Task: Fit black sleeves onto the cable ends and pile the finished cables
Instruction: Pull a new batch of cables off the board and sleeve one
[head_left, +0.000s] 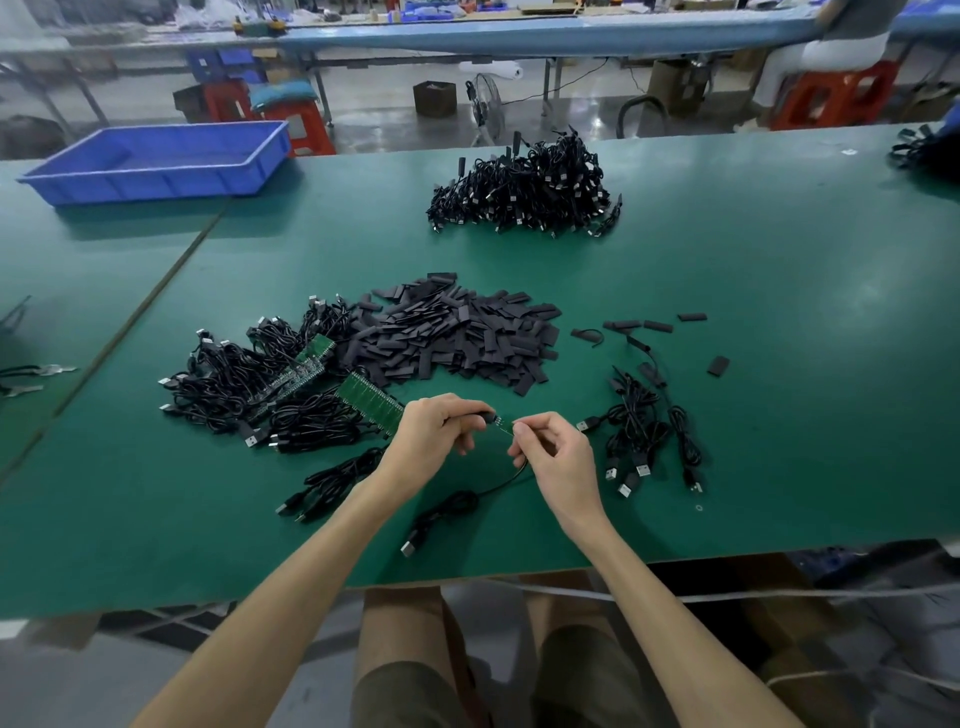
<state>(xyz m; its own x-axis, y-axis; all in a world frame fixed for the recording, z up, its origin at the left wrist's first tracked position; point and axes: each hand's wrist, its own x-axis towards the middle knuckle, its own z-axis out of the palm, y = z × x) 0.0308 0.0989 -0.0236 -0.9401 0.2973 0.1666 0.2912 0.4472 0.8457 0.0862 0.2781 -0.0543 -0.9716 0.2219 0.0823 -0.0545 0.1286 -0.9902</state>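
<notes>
While both hands hang low over the near edge of the green surface (753, 270), the work sits right between them. The left hand (434, 434) has its fingers curled, thumb and forefinger pinching a black sleeve (482, 414). The right hand (556, 457) pinches the cable end (505, 424), a little green strip of board that shows in the gap between the two hands, its tip meeting the sleeve's mouth. I cannot tell how far onto it the sleeve sits.

From under the right fingers the cable (467, 500) droops to the surface, bunches in a loose coil and ends in a USB plug (409, 546) close to the near edge.

Just beyond the hands, mid-surface, lies a broad heap of loose sleeves (457, 338), with a few strays (639, 326) scattered off towards the right edge. Touching that heap on its left side is a tangle of cables (234, 379) with green board panels (375, 402) lying across it, one panel reaching almost to the left hand. A small bunch of cables (644, 436) lies just right of the right hand. Towards the far edge stands a tall far pile of cables (524, 187), well apart from everything else. A blue tray (145, 183) sits at the far left corner.
</notes>
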